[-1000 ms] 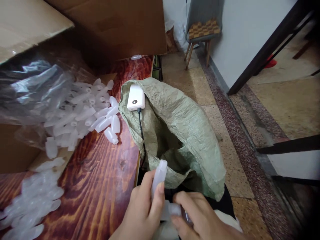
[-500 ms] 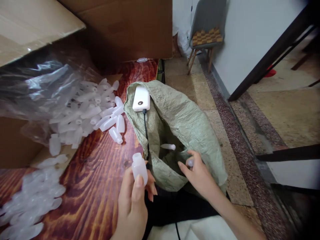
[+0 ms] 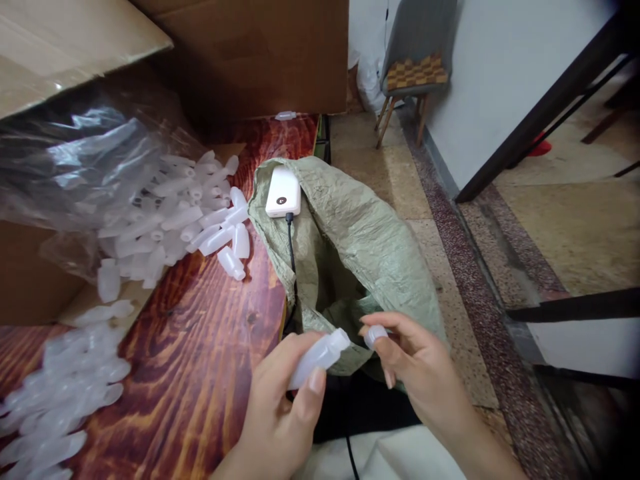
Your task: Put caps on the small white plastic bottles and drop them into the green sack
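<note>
My left hand [image 3: 280,407] is closed round a small translucent plastic bottle [image 3: 318,360], which is tilted with its open neck toward the right. Between the thumb and fingers of my right hand [image 3: 417,360] is a small translucent cap [image 3: 376,335]. The cap is a short way from the bottle's neck, not touching it. Just beyond both hands gapes the mouth of a green woven sack [image 3: 385,227]; its bottom is too dark to make out.
A loose heap of bottles [image 3: 160,227] spills from a plastic-lined carton onto the wood-grain table [image 3: 200,333]. Smaller clear pieces [image 3: 75,387] are piled at lower left. A white power bank [image 3: 283,193] with a black cable lies on the sack's rim. Beyond stands a grey chair [image 3: 417,47].
My right hand has come back from over the sack toward my left, the cap now at its fingertips. My left hand has tipped the bottle rightward. A bottle at the sack's mouth has gone from view.
</note>
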{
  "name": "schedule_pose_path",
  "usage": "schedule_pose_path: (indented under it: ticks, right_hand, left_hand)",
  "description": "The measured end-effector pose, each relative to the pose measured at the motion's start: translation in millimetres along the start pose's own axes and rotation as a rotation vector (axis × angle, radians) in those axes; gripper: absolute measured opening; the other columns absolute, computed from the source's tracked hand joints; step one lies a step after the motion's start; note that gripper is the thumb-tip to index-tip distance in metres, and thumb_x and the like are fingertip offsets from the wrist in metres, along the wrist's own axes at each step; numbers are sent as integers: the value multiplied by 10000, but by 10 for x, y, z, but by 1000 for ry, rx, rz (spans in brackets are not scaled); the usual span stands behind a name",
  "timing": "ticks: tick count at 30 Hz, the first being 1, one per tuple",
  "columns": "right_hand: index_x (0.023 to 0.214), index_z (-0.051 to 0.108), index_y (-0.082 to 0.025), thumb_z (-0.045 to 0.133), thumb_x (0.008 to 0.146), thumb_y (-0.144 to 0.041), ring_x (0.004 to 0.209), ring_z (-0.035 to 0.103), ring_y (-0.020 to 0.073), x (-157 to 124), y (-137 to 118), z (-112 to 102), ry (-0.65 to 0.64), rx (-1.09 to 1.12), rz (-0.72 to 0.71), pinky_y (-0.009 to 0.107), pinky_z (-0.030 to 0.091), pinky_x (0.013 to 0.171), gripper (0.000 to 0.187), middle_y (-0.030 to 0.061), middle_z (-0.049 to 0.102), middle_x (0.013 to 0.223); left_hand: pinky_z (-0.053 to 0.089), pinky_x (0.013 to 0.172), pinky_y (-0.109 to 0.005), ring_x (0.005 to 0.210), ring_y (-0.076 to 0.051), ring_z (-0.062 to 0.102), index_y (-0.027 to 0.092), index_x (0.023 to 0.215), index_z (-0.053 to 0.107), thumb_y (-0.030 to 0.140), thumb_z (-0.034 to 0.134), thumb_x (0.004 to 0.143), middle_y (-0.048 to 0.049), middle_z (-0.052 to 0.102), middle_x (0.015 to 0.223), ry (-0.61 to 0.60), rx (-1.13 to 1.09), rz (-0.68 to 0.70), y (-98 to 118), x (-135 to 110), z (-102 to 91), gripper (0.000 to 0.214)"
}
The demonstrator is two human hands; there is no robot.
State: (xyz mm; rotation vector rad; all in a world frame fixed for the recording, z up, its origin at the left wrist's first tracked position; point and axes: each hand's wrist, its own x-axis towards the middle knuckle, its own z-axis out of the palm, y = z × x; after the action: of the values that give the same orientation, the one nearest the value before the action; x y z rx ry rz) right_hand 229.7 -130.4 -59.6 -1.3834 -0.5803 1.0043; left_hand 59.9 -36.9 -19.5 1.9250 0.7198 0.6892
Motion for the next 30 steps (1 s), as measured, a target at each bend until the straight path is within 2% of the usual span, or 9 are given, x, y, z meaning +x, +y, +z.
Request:
schedule_pose_path:
  ticks: [3,7,13,17,19,21,24,27,30]
  right_hand:
    - [1040,664,-284,668,897,-483,427,471,30,-66,-127,104,-62,143,-62,137,392,398,245,3,702,935]
    - [1021,702,-271,655,897,-513,445,493,38,-117,-192,166,-128,103,-124,119,409,419,276,-30,613,717]
    - [1065,669,-288,616,938,-443,482,509,57,-148,-258,85,-204,-103,-117,108,406,410,207,-44,607,692]
    - [1183,588,-338,571,968,-221,858,652,92,-153,-367,-54,-309,-487,-498,149,527,720,245,-41,670,1006]
    - [1250,533,-311,513,986,-147,1107,606,96,-157,-395,-118,-379,-648,-683,182,471,947,311,-27,628,1227]
    - [1290,502,-282,464,1009,-134,1201,554,87,-157,-404,-147,-414,-785,-781,189,403,1026,320,-17,597,1301]
    - [1210,528,-251,419,1056,-303,1037,638,91,-140,-412,-110,-401,-827,-763,205,463,898,196,-19,675,1126]
    - [895,566,-237,315,1046,-519,633,627,89,-137,-412,-49,-353,-729,-617,218,454,584,407,-64,633,717]
    - [1048,570,-245,292,1038,-551,620,622,110,-170,-364,-63,-261,-745,-619,216,464,587,414,-43,620,704]
  left_hand:
    - [409,577,-206,665,-115,575,257,1038,643,347,493,969,16,636,835,-14,43,43,16,15,5,187]
    - [388,547,-213,617,-115,566,236,988,664,366,485,963,14,633,765,-15,19,65,8,5,-6,223]
    - [376,546,-214,598,-112,561,215,907,682,367,479,961,12,624,716,-50,-6,70,41,13,-3,260]
    - [352,509,-207,549,-105,523,160,777,652,371,454,976,1,590,641,-71,-35,41,45,25,12,351]
    - [316,480,-209,502,-91,473,146,696,608,339,413,1000,7,531,579,-58,-8,39,34,24,17,410]
    - [283,462,-218,469,-81,425,140,640,561,309,370,1019,15,469,541,-51,19,43,22,18,18,457]
    - [254,453,-223,450,-70,382,143,595,504,291,358,1021,28,396,518,-47,66,60,8,10,13,474]
    - [242,452,-221,441,-62,373,148,570,453,260,370,1007,38,350,507,-59,132,97,4,11,5,459]
    - [227,448,-221,429,-57,362,153,571,416,239,364,994,45,328,500,-80,152,144,6,20,-1,434]
